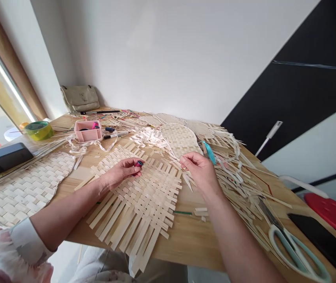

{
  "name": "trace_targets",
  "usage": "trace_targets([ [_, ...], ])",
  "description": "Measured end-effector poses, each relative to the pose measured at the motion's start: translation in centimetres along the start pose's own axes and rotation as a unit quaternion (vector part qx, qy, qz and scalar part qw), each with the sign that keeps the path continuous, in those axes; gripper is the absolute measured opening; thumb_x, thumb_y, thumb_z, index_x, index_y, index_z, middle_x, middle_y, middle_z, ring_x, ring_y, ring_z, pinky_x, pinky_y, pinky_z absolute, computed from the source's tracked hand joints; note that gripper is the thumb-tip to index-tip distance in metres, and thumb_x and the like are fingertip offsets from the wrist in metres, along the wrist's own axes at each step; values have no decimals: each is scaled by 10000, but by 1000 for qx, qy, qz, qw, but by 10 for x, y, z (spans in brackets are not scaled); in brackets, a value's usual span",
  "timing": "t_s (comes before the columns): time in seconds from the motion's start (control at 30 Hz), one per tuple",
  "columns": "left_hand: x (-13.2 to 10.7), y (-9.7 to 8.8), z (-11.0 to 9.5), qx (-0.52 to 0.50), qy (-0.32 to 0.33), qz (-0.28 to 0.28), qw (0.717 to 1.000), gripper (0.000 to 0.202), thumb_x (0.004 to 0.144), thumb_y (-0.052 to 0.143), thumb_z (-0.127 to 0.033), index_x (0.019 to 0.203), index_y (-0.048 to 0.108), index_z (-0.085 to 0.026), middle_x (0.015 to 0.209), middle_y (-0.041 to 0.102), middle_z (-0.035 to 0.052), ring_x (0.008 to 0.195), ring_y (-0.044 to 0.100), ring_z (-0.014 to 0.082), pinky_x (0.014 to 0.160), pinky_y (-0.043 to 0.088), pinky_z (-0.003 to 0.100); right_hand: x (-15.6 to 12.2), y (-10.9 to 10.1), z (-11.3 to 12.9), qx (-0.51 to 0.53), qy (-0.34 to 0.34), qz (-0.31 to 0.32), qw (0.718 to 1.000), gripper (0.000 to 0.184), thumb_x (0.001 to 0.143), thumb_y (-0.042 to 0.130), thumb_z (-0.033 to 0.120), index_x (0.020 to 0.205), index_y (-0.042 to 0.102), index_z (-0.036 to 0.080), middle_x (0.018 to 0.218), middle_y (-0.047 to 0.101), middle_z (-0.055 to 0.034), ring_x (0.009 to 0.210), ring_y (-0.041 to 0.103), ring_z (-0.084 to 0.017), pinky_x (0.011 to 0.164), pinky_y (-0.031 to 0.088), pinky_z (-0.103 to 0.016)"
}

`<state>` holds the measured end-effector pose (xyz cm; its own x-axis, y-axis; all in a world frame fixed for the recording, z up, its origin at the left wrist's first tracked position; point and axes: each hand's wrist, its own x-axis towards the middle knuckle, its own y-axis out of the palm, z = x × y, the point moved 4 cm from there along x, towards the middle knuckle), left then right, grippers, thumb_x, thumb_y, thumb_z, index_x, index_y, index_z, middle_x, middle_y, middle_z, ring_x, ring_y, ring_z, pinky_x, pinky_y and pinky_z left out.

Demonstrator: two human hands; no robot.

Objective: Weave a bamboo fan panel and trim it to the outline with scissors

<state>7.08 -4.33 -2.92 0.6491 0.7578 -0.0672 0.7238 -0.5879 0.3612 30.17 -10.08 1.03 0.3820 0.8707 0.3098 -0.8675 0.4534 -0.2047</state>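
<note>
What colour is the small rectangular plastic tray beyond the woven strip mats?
Pink. The small rectangular plastic tray shows best in the head view.

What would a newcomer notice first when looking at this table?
The half-woven mat of pale flat strips in the centre of the wooden table draws the eye, with the left hand pinching a small dark blue object above it. The right hand seems to pinch a thin pale strip beside it, and large scissors with pale green handles lie near the right edge.

Scissors [296, 247] clipped (bottom edge), left hand [120, 173] pinching bit [140, 163] — unidentifiable
</note>
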Motion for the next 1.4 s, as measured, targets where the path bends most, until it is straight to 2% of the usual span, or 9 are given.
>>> trace_targets([
  [0.2, 0, 7, 0, 13, -10, 19, 1000, 314, 641, 766, -233, 927, 660, -158, 747, 600, 0, 661, 568, 94, 671, 437, 217, -46, -46, -26, -97, 101, -6, 990, 232, 658, 596, 422, 603, 580, 197, 584, 620, -16, 542, 532, -161, 516, 381, -274],
  [0.5, 2, 4, 3, 18, -14, 46, 999, 289, 671, 746, -208, 940, 666, -139, 765, 630, 25, 649, 584, 98, 651, 453, 214, -62, -50, -39, -258, 153, 28, 953, 278, 688, 602, 239, 445, 470, 212, 423, 426, 49, 441, 344, -110, 458, 209, -254],
  [0.7, -3, 8, 2, 15, -27, 64, 997, 294, 675, 744, -219, 945, 659, -142, 770, 626, 19, 661, 592, 103, 659, 452, 223, -65, -49, -22, -330, 154, 36, 931, 174, 713, 577, 207, 548, 522, 208, 527, 518, 16, 519, 425, -147, 502, 256, -265],
  [0.83, -5, 10, 1, 2, -32, 85, 996, 301, 683, 742, -233, 958, 657, -146, 784, 624, 23, 683, 601, 114, 683, 449, 237, -64, -27, -3, -277, 141, 74, 948, 108, 778, 540, 305, 794, 611, 225, 682, 597, 5, 614, 523, -165, 551, 361, -270],
  [0.93, -6, 11, 0, -2, -25, 99, 995, 319, 673, 751, -238, 967, 661, -150, 797, 626, 24, 691, 608, 121, 677, 442, 233, -69, 13, 11, -99, 185, 160, 964, 361, 767, 580, 365, 1110, 573, 252, 781, 640, -12, 651, 579, -172, 557, 424, -282],
  [1.07, -8, 13, -3, 0, -4, 111, 994, 328, 653, 766, -235, 956, 670, -152, 803, 640, 27, 684, 593, 113, 687, 438, 238, -75, 68, 24, 138, 207, 239, 939, 489, 705, 646, 279, 1175, 521, 239, 1204, 564, -69, 838, 641, -170, 594, 454, -246],
  [1.17, -8, 14, -6, 9, 14, 109, 994, 334, 643, 772, -229, 953, 675, -154, 797, 644, 22, 669, 573, 101, 664, 424, 226, -74, 85, 19, 158, 208, 238, 935, 384, 700, 642, 298, 1060, 550, 200, 929, 647, -42, 807, 637, -160, 632, 466, -250],
  [1.27, -9, 14, -8, 8, 19, 110, 994, 323, 675, 747, -215, 980, 666, -149, 796, 646, 31, 668, 569, 97, 655, 406, 217, -71, 83, 11, 113, 188, 213, 952, 231, 677, 642, 336, 828, 560, 181, 632, 572, 36, 556, 538, -98, 550, 432, -236],
  [1.4, -11, 17, -4, -37, -22, 149, 988, 293, 753, 674, -243, 1028, 619, -161, 879, 641, 70, 757, 617, 154, 727, 427, 275, -68, 73, 9, 77, 164, 203, 962, 245, 679, 615, 399, 639, 537, 170, 524, 463, 61, 466, 396, -67, 478, 339, -212],
])
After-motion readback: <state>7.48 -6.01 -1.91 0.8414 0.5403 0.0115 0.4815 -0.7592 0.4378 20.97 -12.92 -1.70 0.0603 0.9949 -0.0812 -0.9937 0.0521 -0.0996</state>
